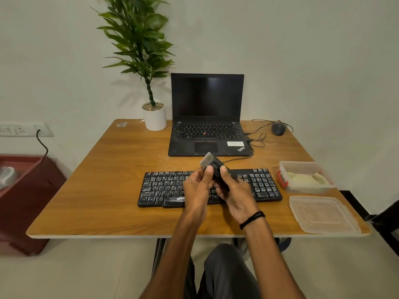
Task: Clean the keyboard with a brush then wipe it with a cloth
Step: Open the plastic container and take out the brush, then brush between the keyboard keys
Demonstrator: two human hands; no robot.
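Note:
A black keyboard (164,187) with worn white key markings lies on the wooden table (108,169), its middle hidden behind my hands. Above it both hands hold a small black brush (212,167) with pale grey bristles pointing up and away. My left hand (197,189) pinches the brush near the bristle end with thumb and fingers. The dark handle sits in the grip of my right hand (234,194). A pale yellow cloth (306,179) lies in a clear plastic container (302,167) at the right of the keyboard.
An open black laptop (207,117) stands behind the keyboard, cables and a mouse (278,128) to its right. A potted plant (154,116) is at the back left. The container's clear lid (321,213) lies near the front right edge. A red-brown cabinet (28,197) stands left of the table.

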